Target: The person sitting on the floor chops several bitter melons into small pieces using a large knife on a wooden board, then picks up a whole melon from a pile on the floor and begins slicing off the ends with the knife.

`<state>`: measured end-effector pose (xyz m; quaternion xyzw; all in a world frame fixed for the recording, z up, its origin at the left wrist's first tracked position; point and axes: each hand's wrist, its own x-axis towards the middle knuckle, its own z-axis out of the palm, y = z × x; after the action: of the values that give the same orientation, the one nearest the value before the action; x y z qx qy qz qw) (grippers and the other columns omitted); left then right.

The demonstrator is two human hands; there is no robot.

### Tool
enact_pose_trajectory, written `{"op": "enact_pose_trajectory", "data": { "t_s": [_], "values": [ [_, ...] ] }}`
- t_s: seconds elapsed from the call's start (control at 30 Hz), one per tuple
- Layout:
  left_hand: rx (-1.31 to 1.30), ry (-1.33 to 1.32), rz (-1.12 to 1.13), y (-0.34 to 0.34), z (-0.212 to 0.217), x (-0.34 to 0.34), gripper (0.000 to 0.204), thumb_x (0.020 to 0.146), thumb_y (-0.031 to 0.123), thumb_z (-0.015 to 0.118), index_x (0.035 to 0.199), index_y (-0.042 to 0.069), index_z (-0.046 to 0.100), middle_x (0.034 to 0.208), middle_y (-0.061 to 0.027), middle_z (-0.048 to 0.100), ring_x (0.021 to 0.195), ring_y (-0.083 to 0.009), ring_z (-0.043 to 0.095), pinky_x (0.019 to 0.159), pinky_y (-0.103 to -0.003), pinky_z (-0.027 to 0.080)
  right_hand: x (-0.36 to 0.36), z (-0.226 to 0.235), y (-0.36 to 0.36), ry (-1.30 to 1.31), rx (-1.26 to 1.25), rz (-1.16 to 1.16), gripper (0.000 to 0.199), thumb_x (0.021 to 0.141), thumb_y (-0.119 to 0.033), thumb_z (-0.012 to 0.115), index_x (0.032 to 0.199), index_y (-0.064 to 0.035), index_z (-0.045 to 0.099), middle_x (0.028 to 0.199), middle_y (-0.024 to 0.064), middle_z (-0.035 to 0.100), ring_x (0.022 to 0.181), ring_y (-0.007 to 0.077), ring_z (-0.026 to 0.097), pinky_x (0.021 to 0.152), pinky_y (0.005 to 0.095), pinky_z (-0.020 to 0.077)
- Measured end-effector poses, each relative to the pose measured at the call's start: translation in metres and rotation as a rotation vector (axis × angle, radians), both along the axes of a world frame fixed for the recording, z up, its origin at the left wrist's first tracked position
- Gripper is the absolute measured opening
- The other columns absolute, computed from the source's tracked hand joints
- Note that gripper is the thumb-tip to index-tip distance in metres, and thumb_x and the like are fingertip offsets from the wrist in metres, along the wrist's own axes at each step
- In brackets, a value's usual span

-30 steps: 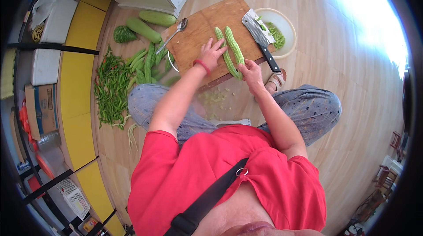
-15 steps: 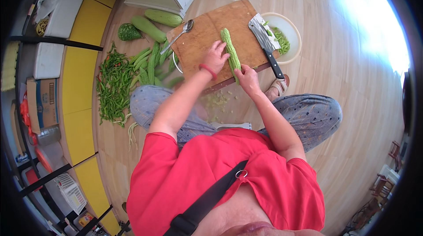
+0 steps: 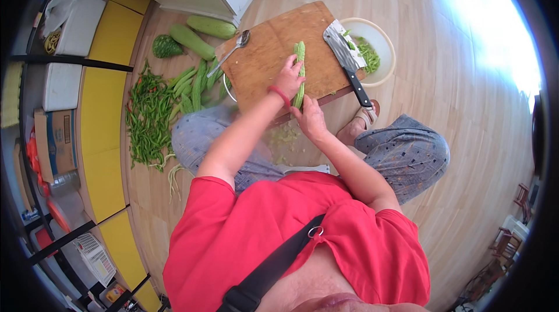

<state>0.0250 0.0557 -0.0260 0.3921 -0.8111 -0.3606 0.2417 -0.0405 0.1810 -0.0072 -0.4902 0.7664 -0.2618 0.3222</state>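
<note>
A long, pale green bitter gourd [image 3: 300, 51] lies lengthwise over the near half of the wooden cutting board [image 3: 268, 35]. My left hand [image 3: 288, 80] is closed around its middle, thumb and fingers on either side. At the near end, my right hand [image 3: 310, 118] grips the gourd's tip by the board's front edge. Some of my right fingers are hidden under the hand. A cleaver [image 3: 345, 50] with a black handle rests along the board's right side, its handle jutting past the edge. On the left corner is a metal spoon [image 3: 233, 51].
A cream bowl [image 3: 391, 58] with sliced green pieces stands right of the board. On the floor at left are green chillies [image 3: 152, 117], several gourds [image 3: 192, 41] and a dark green squash [image 3: 167, 46]. Pale scraps [image 3: 285, 136] lie below the board. Yellow-fronted shelves [image 3: 105, 120] line the left.
The bitter gourd has turned more upright in view and shifted slightly toward me. My right hand has moved left and nearer to me, still at its near end.
</note>
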Motion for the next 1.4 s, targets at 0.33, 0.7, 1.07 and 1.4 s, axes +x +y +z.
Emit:
{"op": "enact_pose_trajectory", "data": {
  "t_s": [0.33,0.7,1.07,1.4],
  "values": [
    [-0.243,-0.162,-0.067,0.001,0.001,-0.018,0.034,0.070,0.006,0.062,0.104,0.006,0.059,0.102,-0.0122,0.052,0.092,-0.0298,0.054,0.080,-0.038,0.046,-0.070,0.011,-0.024,0.289,-0.042,0.028,0.029,0.077,-0.019,0.060,0.101,-0.0025,0.054,0.094,0.0189,0.055,0.086,0.0350,0.056,0.074,0.0436,0.0473],
    [-0.164,-0.225,0.092,0.004,0.002,-0.024,0.030,0.071,0.006,0.059,0.101,0.008,0.060,0.094,-0.0129,0.055,0.087,-0.0300,0.055,0.075,-0.038,0.047,-0.142,0.009,-0.031,0.425,0.134,-0.040,0.065,0.075,-0.024,0.065,0.131,-0.0093,0.037,0.114,0.0202,0.047,0.103,0.0356,0.049,0.086,0.0441,0.0429],
    [0.091,-0.327,0.015,-0.002,0.020,-0.018,0.043,0.078,0.021,0.057,0.119,0.011,0.054,0.102,-0.0172,0.055,0.089,-0.0329,0.056,0.079,-0.040,0.045,-0.126,0.028,-0.041,0.203,0.066,-0.131,0.050,0.080,-0.020,0.049,0.125,-0.0024,0.040,0.096,0.0288,0.058,0.093,0.0405,0.057,0.082,0.0454,0.0438],
    [0.149,-0.152,0.051,0.017,0.006,-0.043,0.054,0.070,0.010,0.065,0.121,0.000,0.048,0.112,-0.0197,0.049,0.102,-0.0321,0.051,0.087,-0.039,0.042,-0.095,0.027,-0.029,-0.065,0.118,-0.086,0.035,0.081,-0.024,0.052,0.104,0.0014,0.052,0.087,0.0284,0.059,0.088,0.0418,0.057,0.079,0.0461,0.0450]
  ]
}}
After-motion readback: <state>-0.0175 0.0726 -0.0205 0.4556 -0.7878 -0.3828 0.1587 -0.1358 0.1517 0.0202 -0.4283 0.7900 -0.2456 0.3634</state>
